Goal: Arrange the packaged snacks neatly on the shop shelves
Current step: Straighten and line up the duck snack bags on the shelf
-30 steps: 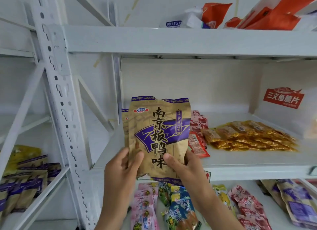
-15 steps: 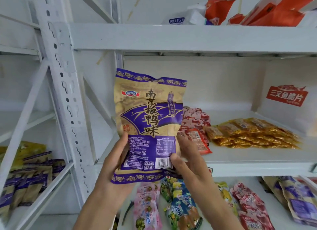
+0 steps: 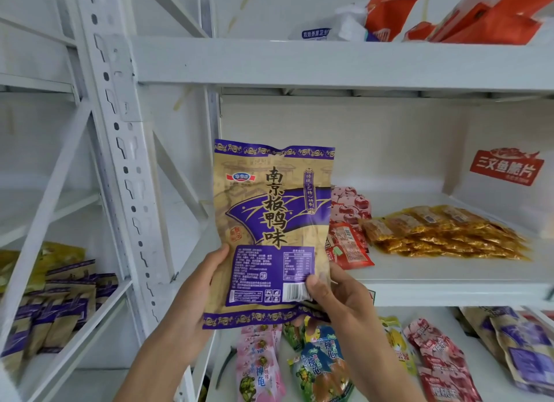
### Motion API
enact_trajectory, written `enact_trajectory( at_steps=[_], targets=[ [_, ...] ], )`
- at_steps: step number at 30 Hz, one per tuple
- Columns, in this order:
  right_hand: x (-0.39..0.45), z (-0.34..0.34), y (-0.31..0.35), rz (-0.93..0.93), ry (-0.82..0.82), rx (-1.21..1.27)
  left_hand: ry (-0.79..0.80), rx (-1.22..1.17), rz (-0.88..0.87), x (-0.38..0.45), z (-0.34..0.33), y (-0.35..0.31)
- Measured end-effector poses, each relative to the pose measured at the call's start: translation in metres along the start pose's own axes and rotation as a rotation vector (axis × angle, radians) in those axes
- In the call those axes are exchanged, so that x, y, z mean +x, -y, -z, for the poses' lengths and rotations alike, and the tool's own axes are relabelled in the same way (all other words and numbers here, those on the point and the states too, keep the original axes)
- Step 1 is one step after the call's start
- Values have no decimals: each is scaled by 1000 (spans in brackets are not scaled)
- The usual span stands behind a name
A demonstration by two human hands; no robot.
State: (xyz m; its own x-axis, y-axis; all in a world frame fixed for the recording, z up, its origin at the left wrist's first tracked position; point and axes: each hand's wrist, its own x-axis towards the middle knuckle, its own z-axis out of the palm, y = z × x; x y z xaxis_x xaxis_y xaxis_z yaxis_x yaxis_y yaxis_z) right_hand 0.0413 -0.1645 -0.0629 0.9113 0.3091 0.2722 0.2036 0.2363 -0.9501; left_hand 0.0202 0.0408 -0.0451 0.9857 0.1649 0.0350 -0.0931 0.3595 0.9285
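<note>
Snack packet: tan and purple packet [image 3: 271,225] held upright in both hands, in front of the middle shelf's front left corner, its printed face toward the camera.
Left hand: left hand [image 3: 192,293] grips the packet's lower left edge, thumb on the front; the fingers are hidden behind the packet.
Right hand: right hand [image 3: 335,299] pinches the lower right corner, thumb over the barcode; the fingers behind are mostly hidden.
Lower shelf: pink and blue-green packets [image 3: 299,368] lie below the hands, cut off by the bottom edge of view; red packets [image 3: 440,362] to their right, partly blurred.
Middle shelf: middle shelf [image 3: 449,284] has open room along its front edge right of the hands; red sachets [image 3: 347,246] near the left are partly covered by the held packet; golden sachets [image 3: 443,234] lie in a spread toward the right.
White box: white box [image 3: 503,174] with a red label stands at the right back corner, cut off at the right.
Left bay: purple and tan packets [image 3: 60,305] stand in a blurred row.
Top shelf: orange and white packs [image 3: 419,21], only partly seen.
</note>
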Motion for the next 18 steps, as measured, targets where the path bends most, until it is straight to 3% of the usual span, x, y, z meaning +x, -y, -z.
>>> enact_trajectory(
  at_steps=[3,7,9,12,14,18],
  targets=[
    [2,1,-5,-6,-67,69,-49,199,-182,9,4,4],
    [5,2,-10,66,-261,53,-387,382,-594,16,15,11],
    [8,5,-8,194,-418,-84,-318,400,-714,5,8,8],
    [13,-8,-3,442,-548,-434,46,452,-606,-6,-18,1],
    [13,-31,-7,548,-439,-666,194,411,-519,1,-33,-2],
    [11,-59,-26,586,-147,-1126,-20,277,-419,42,-23,-6]
  ],
)
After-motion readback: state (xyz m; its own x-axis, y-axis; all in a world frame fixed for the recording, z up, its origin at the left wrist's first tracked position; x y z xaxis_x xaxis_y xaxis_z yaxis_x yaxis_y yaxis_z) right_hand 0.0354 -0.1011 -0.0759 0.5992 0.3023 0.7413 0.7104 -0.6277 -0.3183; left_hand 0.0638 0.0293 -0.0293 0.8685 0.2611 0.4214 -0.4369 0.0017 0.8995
